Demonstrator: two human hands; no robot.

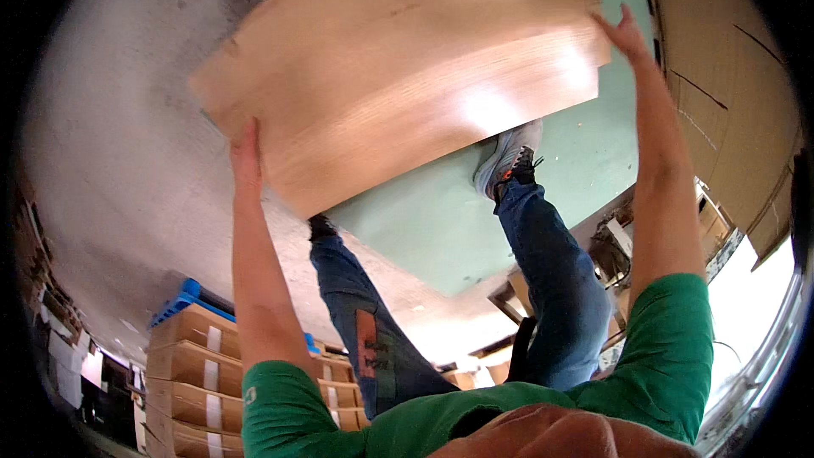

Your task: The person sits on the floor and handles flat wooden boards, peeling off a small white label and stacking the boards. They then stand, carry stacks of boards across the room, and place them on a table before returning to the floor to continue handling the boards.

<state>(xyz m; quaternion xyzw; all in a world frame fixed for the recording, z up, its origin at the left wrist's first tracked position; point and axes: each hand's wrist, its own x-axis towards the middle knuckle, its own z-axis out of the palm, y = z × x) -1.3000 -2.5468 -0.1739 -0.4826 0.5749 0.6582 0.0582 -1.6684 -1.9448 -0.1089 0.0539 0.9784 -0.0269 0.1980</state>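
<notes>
A stack of wide, light-brown wood-grain boards (398, 76) spans the upper middle, tilted with its right end farther away. Its stepped ends show at least two boards, not flush with each other. My left hand (246, 151) is closed on the left end, one digit over the top face and the other fingers hidden below. At the right end, my right hand (626, 36) holds the edge, thumb against the side and a finger stretched out; its remaining fingers cannot be seen. The boards cover the front parts of both my shoes.
Under the boards lies a pale green sheet (415, 242) on the grey concrete floor (127, 119). Brown cardboard (721, 59) stands along the right. Stacked cartons (186, 373) and a blue pallet (191, 295) are at lower left. My right shoe (509, 157) rests on the green sheet.
</notes>
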